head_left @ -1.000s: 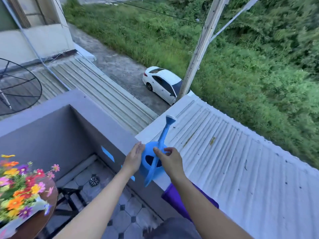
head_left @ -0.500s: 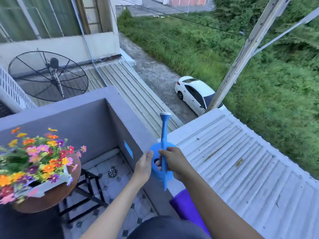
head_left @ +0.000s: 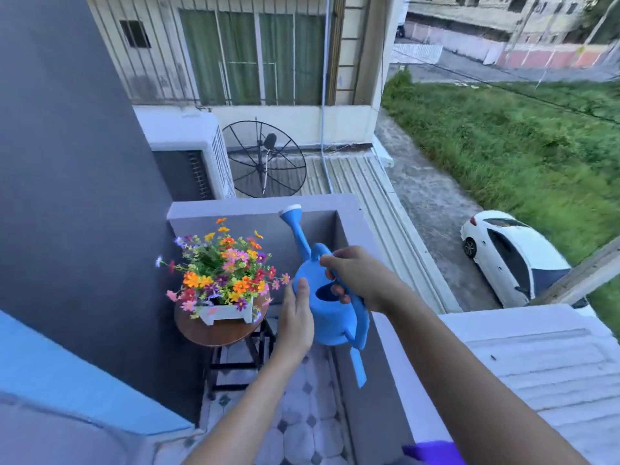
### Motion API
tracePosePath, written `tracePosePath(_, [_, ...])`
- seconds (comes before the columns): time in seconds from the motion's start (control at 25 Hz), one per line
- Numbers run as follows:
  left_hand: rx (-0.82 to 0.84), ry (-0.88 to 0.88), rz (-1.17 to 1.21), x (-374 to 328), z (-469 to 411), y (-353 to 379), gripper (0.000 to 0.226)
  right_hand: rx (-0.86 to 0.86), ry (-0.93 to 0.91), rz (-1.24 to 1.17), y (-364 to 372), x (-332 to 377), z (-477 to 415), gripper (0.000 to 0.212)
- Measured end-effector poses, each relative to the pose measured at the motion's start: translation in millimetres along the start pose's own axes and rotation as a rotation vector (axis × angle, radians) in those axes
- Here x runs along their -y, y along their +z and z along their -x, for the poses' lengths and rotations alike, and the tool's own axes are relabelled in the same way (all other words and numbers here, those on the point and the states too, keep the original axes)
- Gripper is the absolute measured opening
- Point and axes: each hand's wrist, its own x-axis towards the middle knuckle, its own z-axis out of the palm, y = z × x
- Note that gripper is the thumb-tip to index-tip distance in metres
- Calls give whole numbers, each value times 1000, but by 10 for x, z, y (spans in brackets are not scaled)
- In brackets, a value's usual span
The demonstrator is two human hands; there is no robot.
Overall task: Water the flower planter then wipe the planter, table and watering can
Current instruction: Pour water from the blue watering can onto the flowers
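A blue watering can [head_left: 330, 318] hangs in the air just right of the flowers, its spout pointing up and to the left. My right hand [head_left: 355, 275] grips its top handle. My left hand [head_left: 297, 318] lies flat against the can's left side with fingers straight. A white planter [head_left: 224, 312] full of orange, red, pink and purple flowers [head_left: 224, 263] stands on a small round brown table [head_left: 214, 332] with black legs. A purple cloth [head_left: 432, 451] shows at the bottom edge, under my right arm.
A grey balcony wall [head_left: 355, 204] rises behind and right of the table, with a dark grey wall [head_left: 77, 196] at left. The floor [head_left: 302, 424] is tiled. Beyond the wall lie metal roofs, a satellite dish [head_left: 265, 159] and a white car [head_left: 513, 260] below.
My view has swung left, bringing the planter and table to the middle. Both hands carried the watering can off the balcony wall and left toward the flowers.
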Motion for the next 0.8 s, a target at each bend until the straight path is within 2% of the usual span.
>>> tracePosePath(0.16, [-88,-51,38,-83,-54,-249,62,65,-107,436,214,426,-155,33])
tracePosePath(0.4, [-159,-138,123,-150,-95,-485,62,155,-193,775,570,807,-405,25])
tracePosePath(0.8, [-113,-231,136,-56,-182,-653,72,170,-173,875,801,960,-545,27])
